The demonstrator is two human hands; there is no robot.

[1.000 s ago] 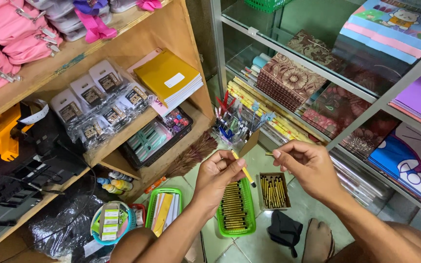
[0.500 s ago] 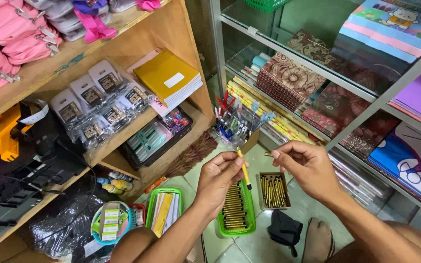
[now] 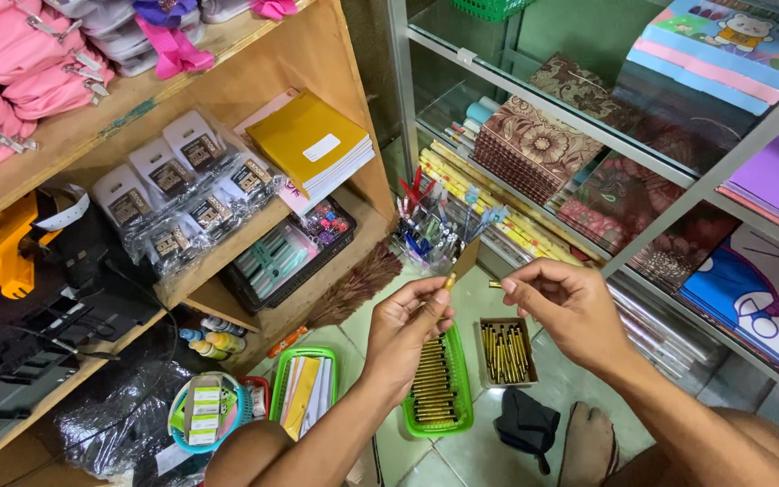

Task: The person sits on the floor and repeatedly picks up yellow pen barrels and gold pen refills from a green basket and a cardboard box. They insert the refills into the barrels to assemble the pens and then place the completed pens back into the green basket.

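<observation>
My left hand (image 3: 410,326) is closed around a gold pen (image 3: 448,281), only its tip showing above the fingers. My right hand (image 3: 563,309) pinches a small gold piece (image 3: 494,284) between thumb and fingertips, a short gap from the pen tip. Below the hands, a green tray (image 3: 459,397) holds a row of gold pens, and a small brown box (image 3: 507,352) beside it holds more of them. Both stand on the tiled floor.
A wooden shelf unit (image 3: 227,257) at left carries a yellow book stack (image 3: 313,149), packaged items and pink pouches. A glass cabinet (image 3: 588,144) at right holds patterned books. A cup of pens (image 3: 430,234), another green tray (image 3: 304,397), a blue basket (image 3: 202,415) and a black pouch (image 3: 526,424) sit on the floor.
The yellow pen stood out long from my left hand before; now it has slid down into the fist, with only the tip showing. My right hand stays close by.
</observation>
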